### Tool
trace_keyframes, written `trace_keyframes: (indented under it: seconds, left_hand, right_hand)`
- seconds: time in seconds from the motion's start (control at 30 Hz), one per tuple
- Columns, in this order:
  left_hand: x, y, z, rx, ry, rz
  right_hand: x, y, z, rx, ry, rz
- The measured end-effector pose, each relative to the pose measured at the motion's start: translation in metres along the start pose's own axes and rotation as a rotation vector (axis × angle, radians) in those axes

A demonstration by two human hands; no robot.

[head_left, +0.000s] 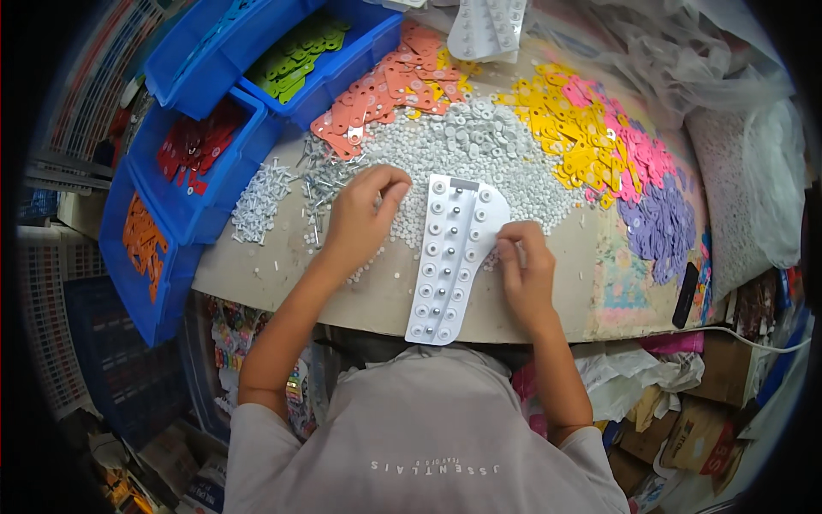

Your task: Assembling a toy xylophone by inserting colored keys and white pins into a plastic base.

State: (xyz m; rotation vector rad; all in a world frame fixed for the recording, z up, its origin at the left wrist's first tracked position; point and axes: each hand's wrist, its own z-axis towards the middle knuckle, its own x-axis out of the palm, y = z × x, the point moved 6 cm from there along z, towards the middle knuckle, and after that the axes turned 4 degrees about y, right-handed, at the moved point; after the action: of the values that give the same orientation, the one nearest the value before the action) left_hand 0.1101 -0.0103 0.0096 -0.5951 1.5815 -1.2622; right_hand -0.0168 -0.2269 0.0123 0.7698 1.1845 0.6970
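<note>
A white plastic board [455, 287] lies lengthwise before me, its near end at the table's front edge. Round white pieces sit in rows along both its sides, with a line of metal pins down the middle. Left of the board, my left hand [364, 210] is closed above the small white pieces, thumb and fingers drawn together. What it holds, if anything, is too small to make out. Against the board's right edge, my right hand [527, 270] is closed with bent fingers; its fingertips hide whatever may be between them. Small white round pieces [411, 158] spread around the board's far end.
Blue bins [201, 206] at the left hold red, orange and green flat pieces. Metal screws [324, 176] and white pegs [259, 199] lie nearby. Coral [368, 98], yellow [569, 128], pink [638, 154] and purple pieces [659, 227] form piles. A clear bag [741, 188] stands right.
</note>
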Motion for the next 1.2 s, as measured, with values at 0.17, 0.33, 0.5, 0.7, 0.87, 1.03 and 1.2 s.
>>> trace_keyframes:
  seconds: [0.17,0.33,0.5,0.7,0.87,1.03,1.2]
  left_hand:
    - [-0.009,-0.004,0.027,0.278,-0.026,0.516]
    - [0.012,-0.002,0.062,0.334,0.014,0.421]
    - [0.044,-0.010,0.093,0.500,0.082,0.394]
    - [0.068,-0.012,0.108,0.556,0.195,0.486]
    - [0.078,-0.013,0.110,0.569,0.231,0.575]
    - [0.080,-0.016,0.109,0.642,0.168,0.530]
    - [0.080,-0.017,0.107,0.640,0.188,0.561]
  right_hand:
    - [-0.032,-0.014,0.031,0.075,-0.086,-0.211]
    - [-0.026,-0.012,0.064,-0.099,-0.050,-0.394]
    - [-0.010,-0.013,0.098,-0.178,-0.032,-0.444]
    - [-0.001,-0.019,0.117,-0.183,-0.026,-0.559]
    - [0.003,-0.031,0.122,-0.187,-0.071,-0.571]
    - [0.006,-0.035,0.123,-0.147,-0.082,-0.526]
    - [0.002,-0.034,0.121,-0.108,-0.054,-0.463]
